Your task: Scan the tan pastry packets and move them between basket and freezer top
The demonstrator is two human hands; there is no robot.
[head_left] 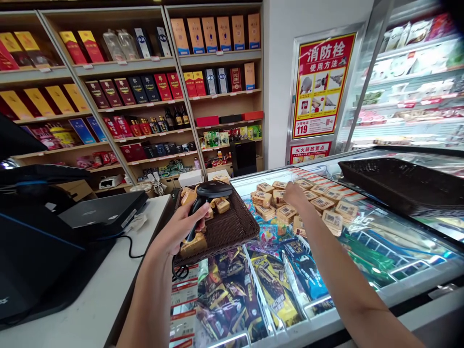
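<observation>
My left hand [181, 224] is wrapped round the handle of a black handheld barcode scanner [213, 189]. The scanner's head is over a brown woven basket [232, 232], which holds several small tan packages [221, 205]. My right hand [294, 195] reaches into a spread of small tan packages with barcode labels [286, 212], lying on the glass top of a chest freezer [319, 304]. Its fingers are curled down among them; what they hold, if anything, is hidden. One package [278, 196] stands tilted right beside those fingers.
Colourful wrapped ice creams [275, 285] show through the glass. A second dark basket [402, 186] is at the right. On the left, a white counter [90, 290] bears a black monitor [32, 261] and a black device [105, 212]. Shelves of boxes [213, 58] line the back.
</observation>
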